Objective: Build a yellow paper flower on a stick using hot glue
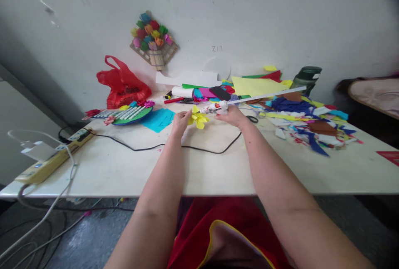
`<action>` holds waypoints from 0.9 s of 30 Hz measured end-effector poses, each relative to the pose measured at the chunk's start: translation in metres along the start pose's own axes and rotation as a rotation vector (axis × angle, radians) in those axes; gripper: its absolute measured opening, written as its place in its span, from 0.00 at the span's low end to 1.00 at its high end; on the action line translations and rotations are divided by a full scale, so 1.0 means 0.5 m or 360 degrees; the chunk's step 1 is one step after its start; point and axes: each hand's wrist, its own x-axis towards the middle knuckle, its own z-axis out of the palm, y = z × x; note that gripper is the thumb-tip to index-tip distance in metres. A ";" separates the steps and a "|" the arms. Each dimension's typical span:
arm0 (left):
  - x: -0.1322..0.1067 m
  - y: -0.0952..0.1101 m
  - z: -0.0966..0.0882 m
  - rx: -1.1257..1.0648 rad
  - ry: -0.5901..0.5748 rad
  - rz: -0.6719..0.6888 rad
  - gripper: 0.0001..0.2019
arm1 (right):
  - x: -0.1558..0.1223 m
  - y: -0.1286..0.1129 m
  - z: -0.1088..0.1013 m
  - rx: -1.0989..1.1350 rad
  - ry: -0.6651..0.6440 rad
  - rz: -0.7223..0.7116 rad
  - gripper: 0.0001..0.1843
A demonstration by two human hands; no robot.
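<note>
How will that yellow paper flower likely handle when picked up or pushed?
The flower looks like folded paper, so it is probably very light and easily crushed. The left hand holds it by the fingers alone, suggesting little weight. Its petals stick out unevenly, so it would likely slide rather than roll on the table.

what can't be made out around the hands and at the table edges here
Head view:
- Where the white stick meets the yellow paper flower: too small, partly behind fingers of the right hand.
- How the left hand pinches the flower: too small.
- Red shape: cut off by the right edge.
- Green bottle: base hidden by paper scraps.
</note>
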 end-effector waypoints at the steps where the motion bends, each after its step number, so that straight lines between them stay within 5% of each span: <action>1: 0.000 0.001 0.000 -0.0010 0.0003 -0.0004 0.24 | 0.001 0.003 0.001 0.0028 0.0004 0.0010 0.13; 13: -0.001 0.004 -0.002 -0.0089 0.0024 0.0011 0.23 | -0.003 -0.001 -0.003 0.0439 0.0112 0.0049 0.13; 20: 0.012 0.009 -0.015 -0.0372 0.0404 -0.0032 0.17 | -0.003 -0.012 -0.003 0.0830 0.0400 0.0021 0.15; 23: 0.017 0.012 -0.022 -0.0532 0.0613 -0.0045 0.13 | -0.002 -0.005 -0.003 0.0731 0.0463 0.0089 0.15; 27: 0.019 0.017 -0.028 -0.0670 0.0794 -0.0076 0.11 | 0.000 0.016 0.002 0.0150 0.0410 0.0177 0.14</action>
